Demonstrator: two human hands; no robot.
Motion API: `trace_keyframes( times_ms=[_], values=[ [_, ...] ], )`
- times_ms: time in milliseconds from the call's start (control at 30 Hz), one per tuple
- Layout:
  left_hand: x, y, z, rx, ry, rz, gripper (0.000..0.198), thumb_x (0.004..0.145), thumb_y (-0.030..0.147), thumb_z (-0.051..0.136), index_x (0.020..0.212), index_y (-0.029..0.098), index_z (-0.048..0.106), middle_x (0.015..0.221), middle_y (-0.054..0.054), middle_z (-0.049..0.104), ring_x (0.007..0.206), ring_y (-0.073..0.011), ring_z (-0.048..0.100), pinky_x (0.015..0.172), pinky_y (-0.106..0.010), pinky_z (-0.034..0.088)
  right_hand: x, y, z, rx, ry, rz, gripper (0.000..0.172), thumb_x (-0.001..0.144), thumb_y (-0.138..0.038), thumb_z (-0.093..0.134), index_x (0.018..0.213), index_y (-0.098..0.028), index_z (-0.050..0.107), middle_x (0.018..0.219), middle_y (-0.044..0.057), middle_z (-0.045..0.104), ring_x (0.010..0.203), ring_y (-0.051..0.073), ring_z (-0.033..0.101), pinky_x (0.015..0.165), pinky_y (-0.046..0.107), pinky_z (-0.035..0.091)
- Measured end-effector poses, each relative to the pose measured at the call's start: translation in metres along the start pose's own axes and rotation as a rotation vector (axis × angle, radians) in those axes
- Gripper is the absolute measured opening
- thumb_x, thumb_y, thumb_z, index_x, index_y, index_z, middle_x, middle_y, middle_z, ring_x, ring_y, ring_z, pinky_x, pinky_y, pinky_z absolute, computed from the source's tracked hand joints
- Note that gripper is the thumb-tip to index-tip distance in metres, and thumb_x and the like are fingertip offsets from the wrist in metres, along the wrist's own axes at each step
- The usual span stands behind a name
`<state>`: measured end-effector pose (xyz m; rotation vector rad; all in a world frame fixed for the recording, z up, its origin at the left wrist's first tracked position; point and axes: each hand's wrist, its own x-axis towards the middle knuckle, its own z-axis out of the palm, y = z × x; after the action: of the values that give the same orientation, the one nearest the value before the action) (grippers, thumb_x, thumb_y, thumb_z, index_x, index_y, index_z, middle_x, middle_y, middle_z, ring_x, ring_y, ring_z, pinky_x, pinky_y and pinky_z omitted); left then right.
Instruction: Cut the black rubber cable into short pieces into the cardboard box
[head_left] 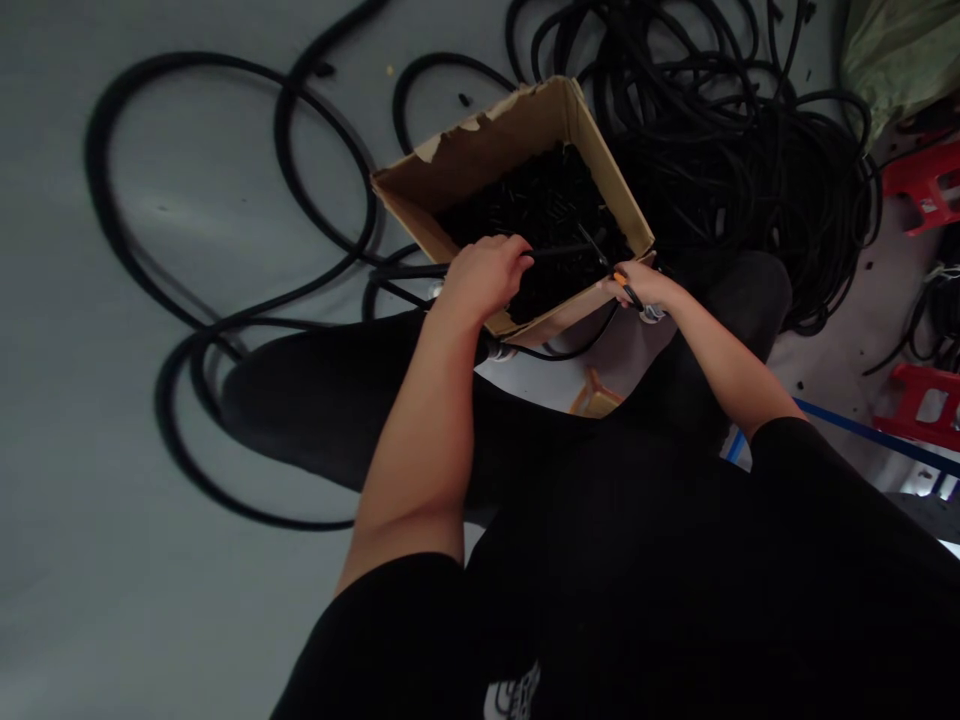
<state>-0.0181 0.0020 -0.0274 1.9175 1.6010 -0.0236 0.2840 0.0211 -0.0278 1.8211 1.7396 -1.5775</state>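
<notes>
My left hand [491,272] is closed around a black rubber hose or cord [420,271], whose end sticks out to the right over a cardboard box [611,180]. In my right hand [637,285] is a pair of scissors [619,276] with orange and black handles. Their blades point up and left, close to the cord's end; whether they touch it I cannot tell. Many short black cut pieces [525,200] lie in the box, which sits tilted between my knees and has a torn upper rim.
Long loops of black cord [112,180] spread over the grey floor [90,420] at left. A large tangled heap of it [720,150] lies behind the box at right. Red plastic stools [926,185] and a pale green sack [904,60] stand at the right edge.
</notes>
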Motion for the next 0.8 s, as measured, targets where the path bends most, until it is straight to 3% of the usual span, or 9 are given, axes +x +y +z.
trace_keyframes(
  times_ms=[100,233,433,633,800],
  values=[
    [-0.002,0.002,-0.004,-0.006,-0.031,0.007,0.046,0.123,0.034,0.052,0.160,0.026,0.078,0.146,-0.020,0.086,0.153,-0.0436,0.074,0.130,-0.061,0.058,-0.006,-0.007,-0.003,-0.004,0.038,0.029,0.051,0.104,-0.047,0.103,0.087,-0.025,0.060,0.069,0.000,0.064,0.066,0.020,0.066,0.066,0.030,0.058],
    [-0.007,0.006,-0.015,0.002,0.033,-0.114,0.049,0.124,0.038,0.051,0.163,0.023,0.076,0.152,-0.025,0.084,0.155,-0.0472,0.073,0.131,-0.063,0.057,-0.015,-0.015,-0.005,0.011,0.051,0.053,0.056,0.104,-0.049,0.104,0.082,-0.025,0.059,0.065,-0.001,0.062,0.063,0.020,0.063,0.066,0.032,0.059],
    [-0.009,0.012,-0.017,-0.019,0.086,-0.208,0.051,0.125,0.042,0.049,0.166,0.023,0.073,0.158,-0.023,0.083,0.153,-0.0455,0.076,0.125,-0.056,0.063,-0.014,-0.014,0.002,0.087,-0.004,0.010,0.058,0.107,-0.059,0.102,0.087,-0.025,0.060,0.069,0.001,0.069,0.067,0.018,0.068,0.066,0.028,0.058],
    [-0.006,0.024,-0.009,-0.056,0.024,-0.153,0.052,0.125,0.042,0.049,0.165,0.022,0.075,0.162,-0.024,0.082,0.150,-0.0481,0.078,0.125,-0.061,0.061,-0.013,-0.019,0.011,0.106,-0.090,-0.031,0.057,0.111,-0.059,0.099,0.086,-0.023,0.062,0.070,0.003,0.072,0.069,0.018,0.068,0.068,0.026,0.057],
    [-0.006,0.028,-0.002,-0.089,-0.005,-0.072,0.046,0.122,0.041,0.055,0.159,0.024,0.078,0.149,-0.020,0.088,0.147,-0.0452,0.079,0.122,-0.056,0.062,-0.009,-0.023,0.013,0.120,-0.034,-0.067,0.060,0.113,-0.060,0.097,0.082,-0.023,0.061,0.066,0.002,0.069,0.068,0.017,0.068,0.070,0.026,0.057]
  ],
)
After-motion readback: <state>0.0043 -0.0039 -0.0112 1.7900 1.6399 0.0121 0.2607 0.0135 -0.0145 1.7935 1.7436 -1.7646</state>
